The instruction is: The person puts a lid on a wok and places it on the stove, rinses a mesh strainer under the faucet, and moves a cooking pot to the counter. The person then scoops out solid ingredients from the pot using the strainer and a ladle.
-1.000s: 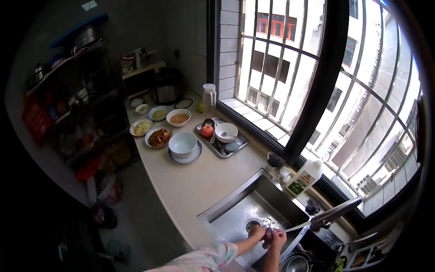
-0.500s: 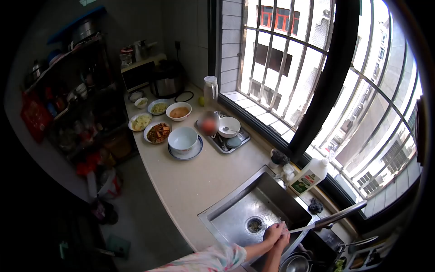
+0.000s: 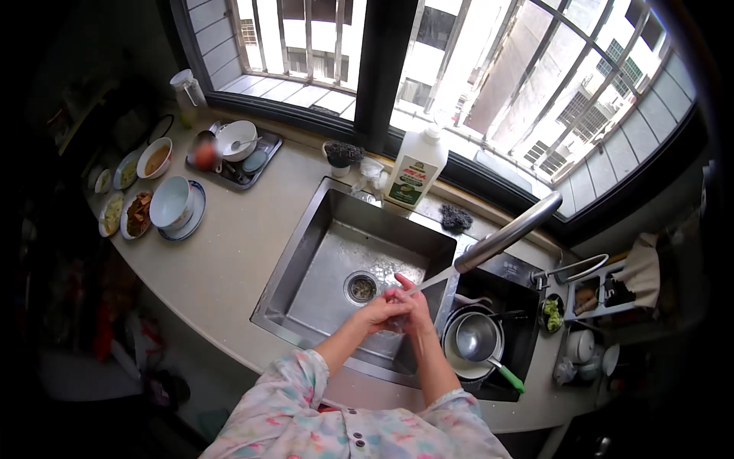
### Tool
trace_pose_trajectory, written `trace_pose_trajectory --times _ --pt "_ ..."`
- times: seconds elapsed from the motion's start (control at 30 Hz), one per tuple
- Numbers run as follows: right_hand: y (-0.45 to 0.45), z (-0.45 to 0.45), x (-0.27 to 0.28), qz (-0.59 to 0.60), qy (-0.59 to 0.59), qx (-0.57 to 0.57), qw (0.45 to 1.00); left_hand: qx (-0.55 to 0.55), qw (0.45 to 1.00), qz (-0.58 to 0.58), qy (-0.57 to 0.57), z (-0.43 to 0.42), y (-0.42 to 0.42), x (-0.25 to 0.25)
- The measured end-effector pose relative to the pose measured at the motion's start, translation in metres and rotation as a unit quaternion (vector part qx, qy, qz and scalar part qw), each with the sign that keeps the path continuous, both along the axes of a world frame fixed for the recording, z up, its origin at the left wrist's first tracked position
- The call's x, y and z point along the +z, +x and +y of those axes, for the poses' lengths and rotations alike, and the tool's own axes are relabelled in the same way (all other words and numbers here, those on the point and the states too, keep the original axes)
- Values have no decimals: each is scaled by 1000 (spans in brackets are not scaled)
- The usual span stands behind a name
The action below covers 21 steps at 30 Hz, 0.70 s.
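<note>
Seeing steel sink (image 3: 325, 256), faucet (image 3: 511, 231) angled toward its right edge. Right hand (image 3: 417, 312) and left hand (image 3: 384, 312) touch over the sink; left fingers bunched, right's partly spread, can't tell if either grips anything. Water stream (image 3: 433, 281) reaches them. Drain (image 3: 361, 288) near left hand.

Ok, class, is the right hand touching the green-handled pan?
Apart: the head view shows the sink's steel divider between the right hand and the green-handled pan.
</note>
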State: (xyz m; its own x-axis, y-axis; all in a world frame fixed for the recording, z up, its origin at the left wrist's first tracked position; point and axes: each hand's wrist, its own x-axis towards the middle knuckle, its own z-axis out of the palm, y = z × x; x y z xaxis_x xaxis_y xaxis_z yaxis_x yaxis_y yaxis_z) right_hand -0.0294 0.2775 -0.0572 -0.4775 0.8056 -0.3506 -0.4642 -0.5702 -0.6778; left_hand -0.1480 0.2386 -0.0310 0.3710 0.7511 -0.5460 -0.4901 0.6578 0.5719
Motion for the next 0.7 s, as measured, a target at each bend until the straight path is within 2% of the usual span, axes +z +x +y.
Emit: trace_pose_trajectory --times 0.03,0.13,0.17,0.23,0.3,0.33,0.4,0.43,0.47,0.5,0.57,0.67,0.7 --pt "0 -1 13 -59 3 43 997 16 999 -29 -9 -5 2 5" --pt "8 0 2 -144 64 144 977 -129 990 -62 -8 -7 3 -24" --pt "9 -4 -1 -164 95 140 972 -88 995 -41 -24 -13 10 -31" --pt "7 -7 -6 -205 74 113 969 -87 996 28 11 -19 18 -35" --pt "4 -13 -16 -261 88 68 959 -198 965 167 39 -15 25 -55" --pt "6 -15 -22 -256 67 62 962 -120 961 229 100 -18 37 -80" --pt "12 -17 -34 -244 28 51 968 40 912 345 219 -32 61 -120" --pt "11 -18 -42 -230 -19 27 973 -2 899 396 189 -33 58 -99" --pt "10 -19 -54 -236 -5 -12 972 -44 880 445 159 -35 50 -53" --pt "8 -20 -68 -241 8 -52 969 -87 857 492 128 -37 46 -27" --pt "8 -19 -80 -294 44 -92 950 -99 825 542 130 -40 49 -36" --pt "7 -19 -72 -434 104 -87 891 -118 790 582 154 -42 48 -29" --pt "3 -19 -53 -479 121 -82 866 -124 780 590 166 -43 45 -25"
